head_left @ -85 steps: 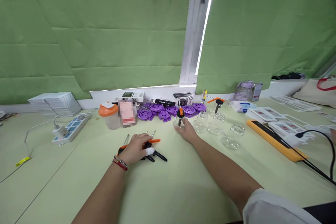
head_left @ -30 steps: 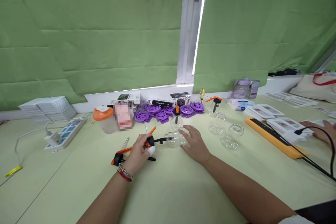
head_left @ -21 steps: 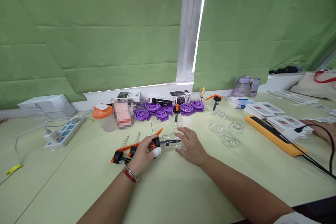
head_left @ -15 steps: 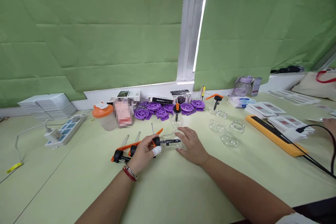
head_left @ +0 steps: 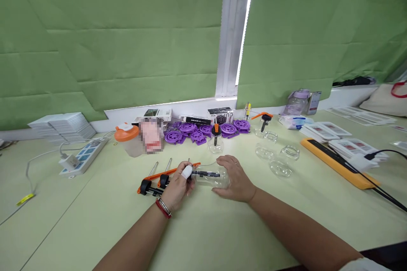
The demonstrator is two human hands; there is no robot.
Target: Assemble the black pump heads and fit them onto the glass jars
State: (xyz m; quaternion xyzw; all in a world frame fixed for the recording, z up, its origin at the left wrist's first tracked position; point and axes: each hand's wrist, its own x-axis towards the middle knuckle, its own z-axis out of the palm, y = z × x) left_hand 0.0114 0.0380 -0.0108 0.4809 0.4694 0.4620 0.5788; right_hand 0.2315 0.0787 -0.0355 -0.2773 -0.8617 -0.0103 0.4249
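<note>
A clear glass jar (head_left: pixel 205 181) lies on its side between my hands, its neck to the left and a black rod (head_left: pixel 210 174) inside it. My left hand (head_left: pixel 177 186), with a white cover on the thumb, grips the black cap at the neck. My right hand (head_left: pixel 237 180) curves around the jar's wide base. Left of my left hand lie more black caps (head_left: pixel 146 186) with black rods, orange crank arms (head_left: pixel 154 176) and metal pins. Beyond the hands a similar jar (head_left: pixel 216 145) stands upright with a black and orange top.
Purple plastic parts (head_left: pixel 197 136) are heaped near the wall. Several clear glass pieces (head_left: pixel 281 168) lie at right, before an orange power strip (head_left: pixel 338 164) and printed cards (head_left: pixel 354 148). At left are an orange-lidded cup (head_left: pixel 127 134), a white power strip (head_left: pixel 84 157) and stacked white sheets (head_left: pixel 62 126).
My left hand has turned, bringing its covered thumb up over the cap. The right hand has closed further around the jar's base. Another person's hand at the far right has left view.
</note>
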